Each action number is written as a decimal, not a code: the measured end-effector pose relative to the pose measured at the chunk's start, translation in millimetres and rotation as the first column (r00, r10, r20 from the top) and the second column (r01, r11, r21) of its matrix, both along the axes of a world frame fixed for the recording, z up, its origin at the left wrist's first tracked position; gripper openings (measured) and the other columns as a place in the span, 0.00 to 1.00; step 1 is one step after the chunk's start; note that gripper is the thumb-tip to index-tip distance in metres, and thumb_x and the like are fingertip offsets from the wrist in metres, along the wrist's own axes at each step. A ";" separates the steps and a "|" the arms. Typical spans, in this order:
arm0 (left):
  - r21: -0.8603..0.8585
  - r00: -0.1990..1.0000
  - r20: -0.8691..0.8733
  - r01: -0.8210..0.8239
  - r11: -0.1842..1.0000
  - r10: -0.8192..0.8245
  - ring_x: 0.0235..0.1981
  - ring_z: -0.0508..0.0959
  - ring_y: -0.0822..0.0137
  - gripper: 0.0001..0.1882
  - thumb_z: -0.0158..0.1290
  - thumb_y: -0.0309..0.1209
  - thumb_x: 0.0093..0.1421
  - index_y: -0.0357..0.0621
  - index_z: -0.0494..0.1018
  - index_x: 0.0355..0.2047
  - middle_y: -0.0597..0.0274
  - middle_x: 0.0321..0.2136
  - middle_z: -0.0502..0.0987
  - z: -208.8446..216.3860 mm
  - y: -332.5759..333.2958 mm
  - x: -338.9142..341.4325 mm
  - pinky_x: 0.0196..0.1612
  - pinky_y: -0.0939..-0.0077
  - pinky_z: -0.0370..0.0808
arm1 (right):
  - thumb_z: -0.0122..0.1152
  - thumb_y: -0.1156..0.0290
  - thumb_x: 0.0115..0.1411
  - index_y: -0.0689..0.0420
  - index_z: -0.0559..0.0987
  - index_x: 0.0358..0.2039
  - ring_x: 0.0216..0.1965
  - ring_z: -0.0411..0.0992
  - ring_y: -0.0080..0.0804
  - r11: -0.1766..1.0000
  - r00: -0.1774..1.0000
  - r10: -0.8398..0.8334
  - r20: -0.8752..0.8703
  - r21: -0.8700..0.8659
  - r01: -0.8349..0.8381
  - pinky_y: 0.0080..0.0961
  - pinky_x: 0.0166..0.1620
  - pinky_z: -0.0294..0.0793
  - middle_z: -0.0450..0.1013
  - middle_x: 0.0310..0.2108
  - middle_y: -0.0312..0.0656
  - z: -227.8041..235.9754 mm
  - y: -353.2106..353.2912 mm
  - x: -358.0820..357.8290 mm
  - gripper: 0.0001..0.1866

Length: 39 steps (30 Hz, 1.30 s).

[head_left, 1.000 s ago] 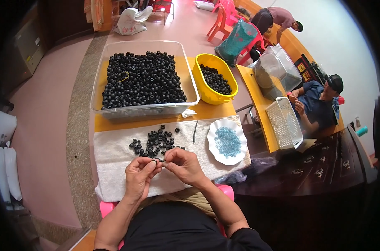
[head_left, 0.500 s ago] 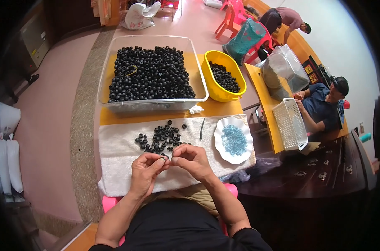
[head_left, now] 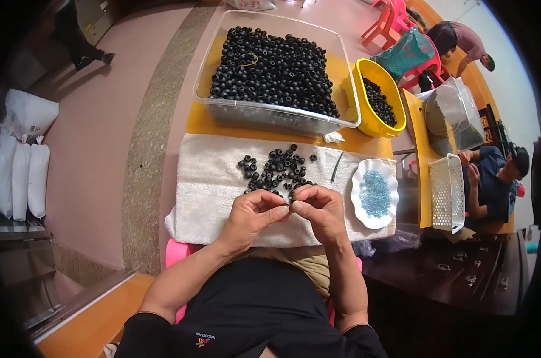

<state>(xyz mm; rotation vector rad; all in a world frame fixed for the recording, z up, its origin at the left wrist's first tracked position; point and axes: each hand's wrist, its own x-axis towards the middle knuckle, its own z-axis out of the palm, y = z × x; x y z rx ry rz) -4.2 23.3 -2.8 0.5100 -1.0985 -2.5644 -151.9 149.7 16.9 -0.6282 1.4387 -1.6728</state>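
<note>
In the head view, a pink floor (head_left: 97, 155) spreads left of the white towel (head_left: 199, 200), and white sacks (head_left: 21, 179) stand well beyond it. The towel lies over the near part of a yellow table (head_left: 202, 123). Past its far edge sit a clear tub (head_left: 264, 112) filled high with black beads and a yellow basin (head_left: 366, 98) holding more. Off the towel's right side, well apart, a co-worker (head_left: 488, 182) sits behind another table.

On the towel's middle lies a loose heap of beads (head_left: 277, 167); a thin black strip (head_left: 337, 167) and a scalloped white plate (head_left: 357, 200) of small blue bits (head_left: 375, 196) rest toward its right side. Over its near half, the left hand (head_left: 251, 219) and right hand (head_left: 323, 215) meet, each grip pinching thumb against finger around a small dark piece (head_left: 289, 203), whose exact form is hidden.

The likeliest fault is a slip: with so narrow a pinch, the piece could drop among similar beads and be hard to pick out. The round beads could roll if a wrist brushed the heap. The towel hangs over the near edge, so a tug there might drag the plate and spill its bits.
</note>
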 end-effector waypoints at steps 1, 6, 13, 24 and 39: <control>-0.024 1.000 0.000 0.014 1.000 -0.014 0.36 0.80 0.73 0.08 0.61 0.24 0.60 0.37 0.77 0.39 0.60 0.34 0.81 0.1 0.0 0.2 0.43 0.79 0.78 | 0.70 0.83 0.52 0.63 0.80 0.33 0.39 0.74 0.26 1.000 1.000 0.004 0.003 0.002 -0.004 0.23 0.45 0.75 0.76 0.37 0.40 1.1 -0.9 1.0 0.08; -0.040 1.000 0.013 -0.014 0.999 0.014 0.35 0.81 0.72 0.08 0.61 0.23 0.60 0.36 0.77 0.39 0.59 0.33 0.81 -1.8 0.2 1.7 0.42 0.77 0.79 | 0.69 0.78 0.56 0.62 0.79 0.32 0.39 0.73 0.23 0.999 0.991 0.054 -0.124 0.008 -0.054 0.21 0.44 0.73 0.75 0.36 0.38 7.1 -3.1 6.0 0.06; -0.029 1.000 0.022 -0.017 0.999 0.018 0.34 0.81 0.70 0.07 0.61 0.21 0.59 0.35 0.78 0.38 0.58 0.33 0.81 -3.0 -0.1 1.8 0.42 0.76 0.80 | 0.69 0.82 0.54 0.63 0.80 0.33 0.39 0.72 0.24 0.996 0.984 0.093 -0.154 0.034 -0.088 0.21 0.44 0.72 0.75 0.38 0.40 7.4 -1.5 4.7 0.07; 0.009 1.000 0.000 0.002 1.000 -0.002 0.34 0.81 0.69 0.07 0.61 0.22 0.59 0.35 0.78 0.38 0.57 0.33 0.81 -4.9 0.1 1.1 0.43 0.75 0.80 | 0.66 0.84 0.56 0.66 0.81 0.36 0.42 0.73 0.28 0.989 0.886 0.147 -0.440 0.057 -0.135 0.21 0.45 0.73 0.76 0.39 0.45 10.4 1.7 -1.1 0.07; 0.048 1.000 -0.015 0.024 0.999 -0.023 0.35 0.82 0.68 0.06 0.60 0.21 0.59 0.34 0.77 0.38 0.57 0.33 0.81 -6.4 0.3 0.7 0.43 0.74 0.82 | 0.67 0.84 0.56 0.66 0.80 0.36 0.41 0.73 0.28 0.994 0.908 0.107 -0.404 0.017 -0.109 0.20 0.45 0.72 0.75 0.38 0.44 12.2 3.0 4.7 0.07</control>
